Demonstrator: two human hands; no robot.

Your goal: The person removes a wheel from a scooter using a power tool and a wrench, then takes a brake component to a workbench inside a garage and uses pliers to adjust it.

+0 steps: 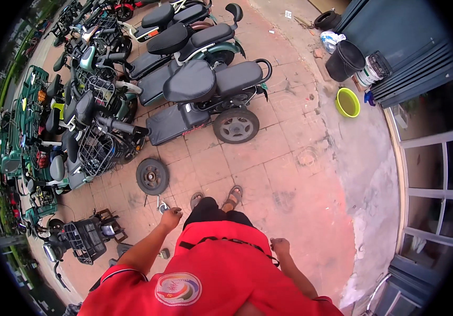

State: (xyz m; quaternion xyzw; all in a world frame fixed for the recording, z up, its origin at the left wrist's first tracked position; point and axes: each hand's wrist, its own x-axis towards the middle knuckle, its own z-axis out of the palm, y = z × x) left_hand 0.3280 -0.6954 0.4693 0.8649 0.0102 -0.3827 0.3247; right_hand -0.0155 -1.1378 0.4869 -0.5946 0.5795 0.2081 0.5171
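I stand on pink paving in sandals and a red shirt. My left hand (172,216) is low at my left side, its fingers curled around something small that I cannot make out, beside some silver metal tools (163,206) on the ground. Just beyond them a detached wheel with a black tire (152,177) lies flat. My right hand (280,246) hangs by my right hip with fingers curled; whatever may be in it is too small to make out.
Scooters with black seats (237,73) and baskets (96,150) crowd ahead and left; another scooter (84,241) is lower left. Along the right wall (410,42) are a black bucket (342,63), a yellow-green basin (347,102), tires (326,21) and glass doors (424,168).
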